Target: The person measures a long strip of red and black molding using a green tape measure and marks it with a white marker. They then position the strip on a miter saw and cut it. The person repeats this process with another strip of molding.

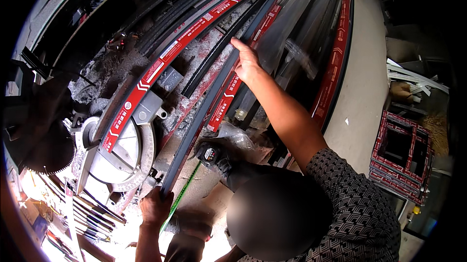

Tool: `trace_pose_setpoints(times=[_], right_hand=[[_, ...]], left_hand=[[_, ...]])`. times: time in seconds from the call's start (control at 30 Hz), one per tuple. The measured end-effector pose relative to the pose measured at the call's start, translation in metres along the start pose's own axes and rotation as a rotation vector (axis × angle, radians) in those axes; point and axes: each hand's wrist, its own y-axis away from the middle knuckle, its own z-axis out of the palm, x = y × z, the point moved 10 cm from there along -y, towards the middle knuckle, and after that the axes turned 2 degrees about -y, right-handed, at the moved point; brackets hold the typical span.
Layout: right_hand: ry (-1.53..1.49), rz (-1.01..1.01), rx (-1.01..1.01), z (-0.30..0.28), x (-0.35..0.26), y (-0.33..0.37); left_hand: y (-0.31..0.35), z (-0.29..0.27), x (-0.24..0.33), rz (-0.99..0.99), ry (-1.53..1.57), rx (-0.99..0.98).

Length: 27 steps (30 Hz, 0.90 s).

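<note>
Your left hand (pixel 155 207), toward 7 o'clock, is clamped around the lower end of a long grey bar (pixel 202 112). Your right hand (pixel 246 61), toward 12 o'clock, is closed on the same bar farther up, 1 digit laid across its upper face and the other fingers partly hidden. The bar slants between your 2 hands, running on past the right one toward 1 o'clock. A red printed strip (pixel 222 102) lies along its right side; you cannot tell from here whether it is fixed to the bar.

Near the middle, toward 7 o'clock, a tape measure (pixel 209 154) sits with its green tape (pixel 185 187) drawn out toward your left hand, passing just right of it. At 8 o'clock is the round metal turntable (pixel 142 151) of a saw, with its toothed blade (pixel 53 157) farther out to the left. A second bar, with a red label (pixel 154 71), reaches over the turntable and curves away toward 12 o'clock. Clear plastic wrap (pixel 274 38) lies at 1 o'clock, beyond your right hand. Another red-labelled bar (pixel 336 58) stretches along 2 o'clock. Red-and-white frames (pixel 400 157) are stacked at 3 o'clock, well apart from your hands, with white strips (pixel 419 80) just above them.
</note>
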Motion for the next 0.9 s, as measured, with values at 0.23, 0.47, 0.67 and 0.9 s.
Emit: trace_pose_setpoints(times=[0.23, 0.47, 0.67, 0.9], right_hand=[[0.052, 0.13, -0.03, 0.029, 0.057, 0.075], [0.102, 0.12, -0.085, 0.023, 0.084, 0.108], [0.173, 0.077, 0.004, 0.014, 0.075, 0.098], [0.143, 0.01, 0.197, -0.006, 0.08, 0.048]], left_hand=[[-0.019, -0.013, 0.038, 0.054, -0.09, 0.114], [-0.066, -0.007, 0.085, 0.043, -0.01, 0.052], [-0.091, -0.002, 0.105, 0.057, 0.002, -0.022], [-0.095, -0.018, 0.096, -0.021, -0.039, 0.031]])
